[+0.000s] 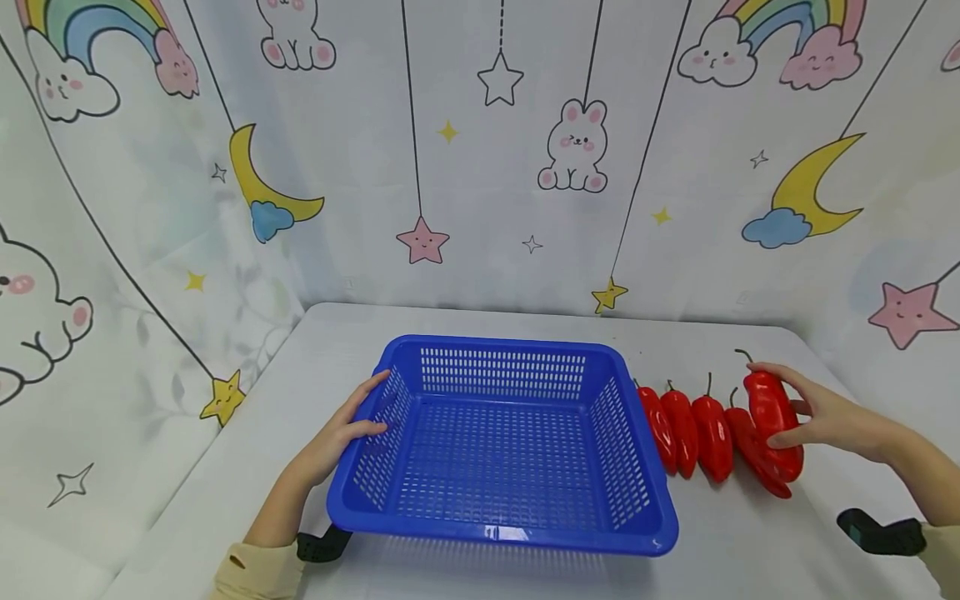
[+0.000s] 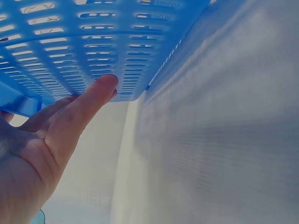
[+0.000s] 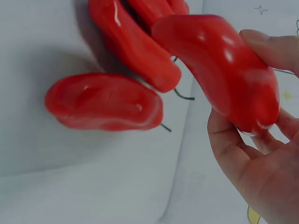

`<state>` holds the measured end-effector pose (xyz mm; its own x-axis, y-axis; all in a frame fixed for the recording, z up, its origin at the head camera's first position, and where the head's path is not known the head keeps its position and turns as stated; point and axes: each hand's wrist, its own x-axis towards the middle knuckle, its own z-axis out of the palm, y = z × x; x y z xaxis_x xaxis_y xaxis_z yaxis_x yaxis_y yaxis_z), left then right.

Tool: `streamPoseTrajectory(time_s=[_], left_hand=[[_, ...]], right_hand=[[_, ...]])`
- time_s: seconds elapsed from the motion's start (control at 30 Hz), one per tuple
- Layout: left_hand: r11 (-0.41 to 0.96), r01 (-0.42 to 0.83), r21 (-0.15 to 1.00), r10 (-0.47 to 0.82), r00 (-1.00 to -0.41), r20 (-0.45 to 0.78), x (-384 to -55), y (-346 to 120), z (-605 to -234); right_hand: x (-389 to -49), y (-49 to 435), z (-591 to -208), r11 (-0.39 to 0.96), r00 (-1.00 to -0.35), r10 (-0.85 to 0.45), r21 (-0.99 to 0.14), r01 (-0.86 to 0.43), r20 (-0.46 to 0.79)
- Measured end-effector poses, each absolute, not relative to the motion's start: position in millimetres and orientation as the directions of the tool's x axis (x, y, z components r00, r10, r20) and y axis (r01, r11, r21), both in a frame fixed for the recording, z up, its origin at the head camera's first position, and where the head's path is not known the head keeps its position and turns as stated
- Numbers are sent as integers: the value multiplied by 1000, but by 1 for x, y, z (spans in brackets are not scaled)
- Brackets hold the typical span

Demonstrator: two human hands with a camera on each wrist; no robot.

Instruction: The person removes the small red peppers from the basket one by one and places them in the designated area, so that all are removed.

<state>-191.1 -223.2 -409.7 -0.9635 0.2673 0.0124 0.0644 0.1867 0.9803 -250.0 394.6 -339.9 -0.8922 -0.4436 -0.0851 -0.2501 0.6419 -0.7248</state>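
Observation:
In the head view a blue plastic basket with slotted walls stands in the middle of the white table, nothing inside it. My left hand grips its left rim, and two digits reach over the edge. Up close, the left wrist view has a finger against the slotted wall. My right hand holds a red pepper with a thin dark stem, fingers and thumb around its sides. In the right wrist view this pepper is over the others, with a loose pepper lying below it.
Several more red peppers lie in a row right of the basket, stems pointing away; the leftmost is partly hidden by the basket's wall. Behind the white table hangs a printed curtain with moons, stars and rabbits.

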Motion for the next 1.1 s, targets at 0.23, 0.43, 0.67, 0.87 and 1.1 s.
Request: streamPoseTrajectory(time_s=[0.23, 0.43, 0.67, 0.87, 1.1], left_hand=[[186, 71, 980, 266, -964, 19, -192, -224, -410], [195, 76, 978, 266, -964, 22, -192, -224, -410], [187, 72, 980, 267, -964, 20, -192, -225, -411], [184, 79, 980, 268, -963, 27, -193, -225, -412], [174, 77, 982, 273, -962, 27, -192, -226, -413]], right_hand=[[-254, 407, -352, 673, -908, -411, -699, -244, -78], [-256, 416, -361, 703, -915, -398, -662, -260, -63], [-262, 426, -371, 746, -924, -359, -637, -197, -135], [-269, 433, -383, 772, -924, -320, -623, -126, -210], [-273, 437, -394, 764, -909, -313, -642, -69, -275]])
